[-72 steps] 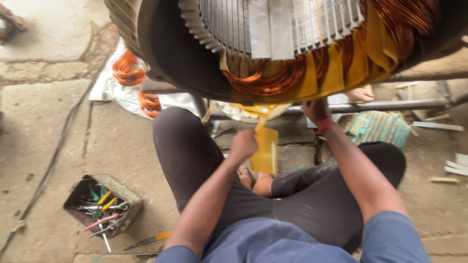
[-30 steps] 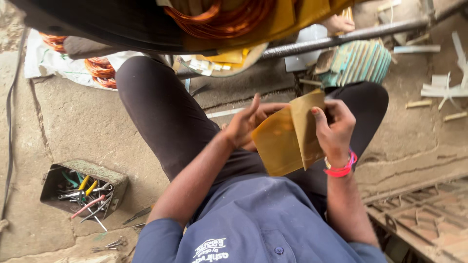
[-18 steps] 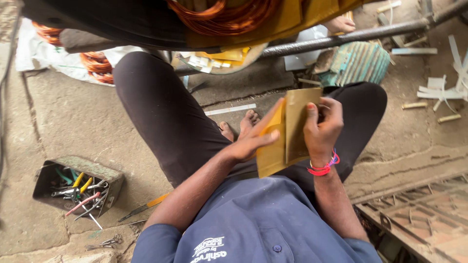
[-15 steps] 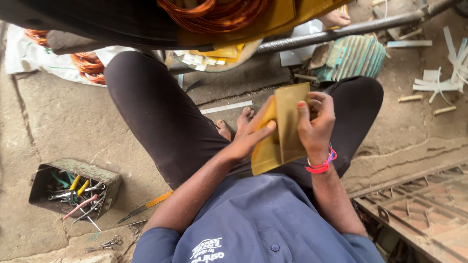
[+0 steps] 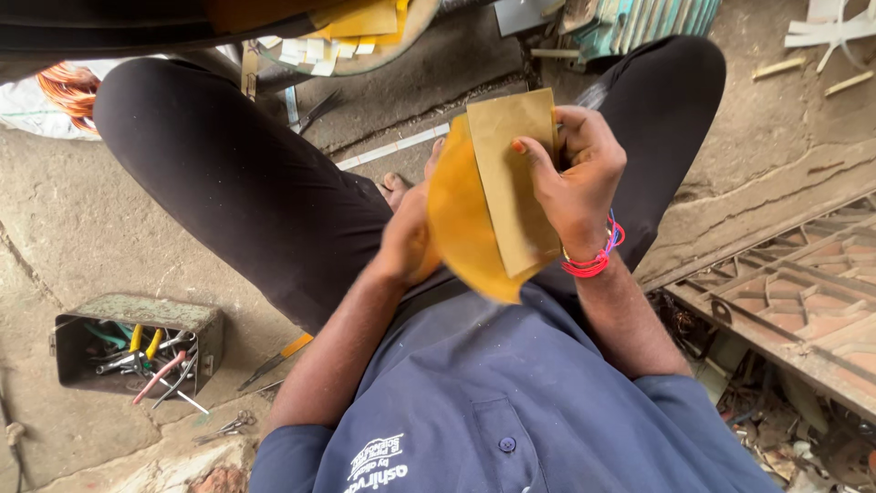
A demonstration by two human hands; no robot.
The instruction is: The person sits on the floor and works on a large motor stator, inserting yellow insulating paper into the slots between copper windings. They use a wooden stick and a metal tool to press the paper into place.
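This is a motor-repair workshop with a bare concrete floor [image 5: 109, 228]. A metal toolbox [image 5: 137, 342] of pliers and screwdrivers sits on it; beside the toolbox lie scissors [image 5: 233, 424], and well above it coils of copper wire [image 5: 68, 87].

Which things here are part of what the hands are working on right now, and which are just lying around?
In hand:
- folded yellow-brown sheet
- right hand, gripping its edge
- left hand, behind the sheet

Lying about:
- metal box of hand tools
- scissors on the floor
- pliers with orange handle
- copper wire coil
- white strip on the floor
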